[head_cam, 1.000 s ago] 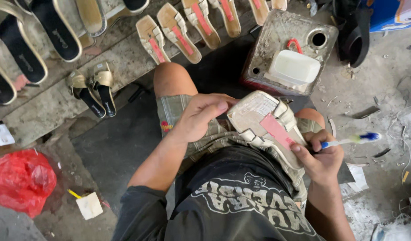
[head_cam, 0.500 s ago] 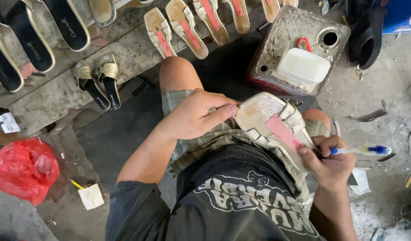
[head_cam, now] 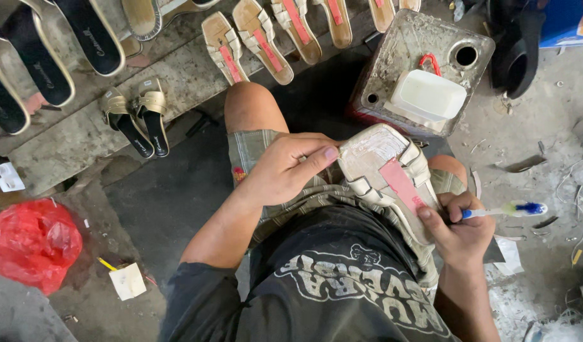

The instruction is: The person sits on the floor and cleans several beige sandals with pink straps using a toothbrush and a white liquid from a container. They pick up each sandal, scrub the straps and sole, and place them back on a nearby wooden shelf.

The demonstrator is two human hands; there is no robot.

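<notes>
1. Person seated low, view straight down over the lap. A cream strappy sandal (head_cam: pixel 389 180) rests across the thighs, insole up, heel end toward the body, toe end pointing away.
2. Left hand (head_cam: pixel 285 168) closed round the toe end of the sandal, thumb laid flat along its edge, fingers curled underneath. The grip looks meant to steady the shoe and keep the insole level and facing up.
3. Right hand (head_cam: pixel 459 231) closed on a toothbrush (head_cam: pixel 503 210), pinched by the handle; blue bristles stick out to the right, clear of the shoe. The same hand's fingertips press on the heel end of the sandal, so it is braced at both ends.
4. A pink strip (head_cam: pixel 402 185) runs down the middle of the insole; the toe area looks smeared whitish, likely glue.
5. A battered metal can (head_cam: pixel 405 47) stands just beyond the knees, a white tub (head_cam: pixel 429 95) on top near its front edge, within easy reach of the brush hand.
6. On the concrete ledge (head_cam: pixel 82 136) at the far side, finished-looking sandals (head_cam: pixel 253 38) lie in rows, soles up or insoles up, probably drying or sorted.
7. Red plastic bag (head_cam: pixel 29 244) on the floor at the left edge.
</notes>
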